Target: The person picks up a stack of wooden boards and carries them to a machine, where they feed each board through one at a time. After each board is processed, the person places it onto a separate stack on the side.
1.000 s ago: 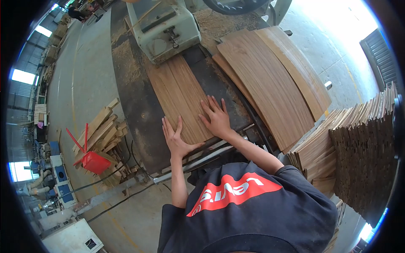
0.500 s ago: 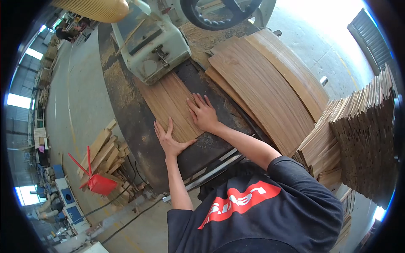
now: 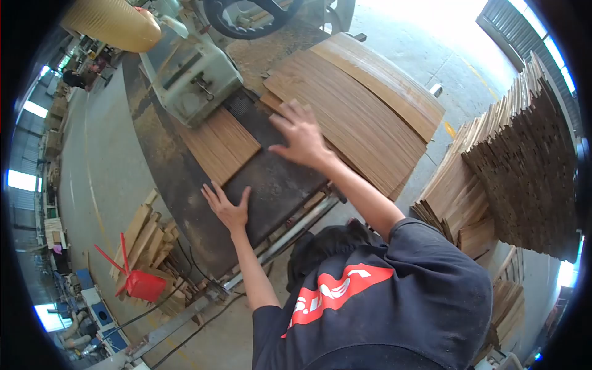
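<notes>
A brown wooden board (image 3: 220,145) lies flat on the dark machine table (image 3: 271,197), its far part hidden under the pale green machine head (image 3: 200,86). My left hand (image 3: 229,211) rests on the table just short of the board's near end, fingers spread. Off to the right, my right hand (image 3: 301,137) is raised with its fingers apart, overlapping the near edge of a stack of wide wooden panels (image 3: 351,111). Neither hand holds anything.
A yellow ribbed hose (image 3: 114,24) and a black handwheel (image 3: 250,18) are at the top. Tall stacks of thin boards (image 3: 518,154) stand at the right. A red container (image 3: 145,285) sits by wood offcuts (image 3: 145,237) at the lower left. A metal rail (image 3: 290,231) runs along the table's front.
The board has slid farther under the machine head. My right hand has come off it and moved right toward the panels; my left hand is now off the board too.
</notes>
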`<state>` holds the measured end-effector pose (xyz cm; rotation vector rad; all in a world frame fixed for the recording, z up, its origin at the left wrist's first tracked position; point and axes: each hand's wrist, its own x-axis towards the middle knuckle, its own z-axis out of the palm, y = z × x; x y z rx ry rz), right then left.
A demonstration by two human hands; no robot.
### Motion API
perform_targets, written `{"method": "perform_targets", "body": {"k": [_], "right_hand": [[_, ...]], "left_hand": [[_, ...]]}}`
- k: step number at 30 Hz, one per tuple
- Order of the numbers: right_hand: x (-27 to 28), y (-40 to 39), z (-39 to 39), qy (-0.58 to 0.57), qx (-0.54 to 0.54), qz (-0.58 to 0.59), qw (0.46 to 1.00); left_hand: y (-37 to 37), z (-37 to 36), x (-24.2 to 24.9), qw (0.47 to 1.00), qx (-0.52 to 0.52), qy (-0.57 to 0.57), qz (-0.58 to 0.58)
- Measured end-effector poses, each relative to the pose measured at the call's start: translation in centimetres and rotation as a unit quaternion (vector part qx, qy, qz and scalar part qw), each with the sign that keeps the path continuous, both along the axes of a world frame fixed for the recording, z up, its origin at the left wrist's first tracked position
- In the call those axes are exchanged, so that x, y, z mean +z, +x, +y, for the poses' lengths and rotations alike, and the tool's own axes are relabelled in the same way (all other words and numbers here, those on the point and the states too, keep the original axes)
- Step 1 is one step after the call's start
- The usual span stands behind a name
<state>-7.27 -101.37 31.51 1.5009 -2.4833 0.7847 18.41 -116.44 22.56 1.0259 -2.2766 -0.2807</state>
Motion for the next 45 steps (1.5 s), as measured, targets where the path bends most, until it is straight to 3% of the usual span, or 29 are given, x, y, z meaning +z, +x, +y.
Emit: {"method": "perform_targets", "body": {"k": [3, 4, 7, 13, 20, 30, 35, 39, 42, 45], "right_hand": [[2.5, -3.7, 6.2, 0.089, -0.164, -0.006, 0.982], [3.0, -5.0, 7.5, 0.104, -0.205, -0.038, 0.972], [3.2, -8.1, 9.8, 0.207, -0.230, -0.113, 0.944], [2.2, -8.4, 9.8, 0.263, -0.188, -0.080, 0.943], [2.4, -10.0, 10.3, 0.259, -0.177, -0.122, 0.942], [4.4, -7.3, 7.6, 0.354, -0.164, -0.119, 0.913], [3.6, -2.2, 6.2, 0.300, -0.172, -0.112, 0.932], [3.0, 1.8, 5.3, 0.242, -0.194, -0.082, 0.947], [-0.3, 5.0, 4.2, 0.171, -0.166, 0.031, 0.971], [-1.4, 7.0, 3.5, 0.148, -0.086, -0.015, 0.985]], "left_hand": [[-0.6, 1.0, 0.3, 0.999, 0.047, 0.000, 0.002], [-0.6, 0.8, 0.3, 0.999, 0.002, -0.010, -0.031], [-0.6, 0.4, 0.1, 0.997, -0.042, -0.018, -0.056], [-0.6, 0.5, -0.2, 0.998, -0.013, -0.024, -0.052], [-0.5, 0.6, -0.1, 0.998, 0.019, 0.003, -0.057], [-0.5, 0.3, 0.1, 0.999, -0.001, -0.022, -0.047], [-0.1, 3.4, 1.0, 0.996, -0.062, -0.043, 0.046], [-0.7, 11.6, 1.9, 0.981, -0.131, 0.056, 0.135], [-0.5, 16.5, 1.9, 0.974, -0.163, 0.104, 0.122], [0.3, 19.1, 2.8, 0.981, -0.147, 0.122, 0.021]]}}
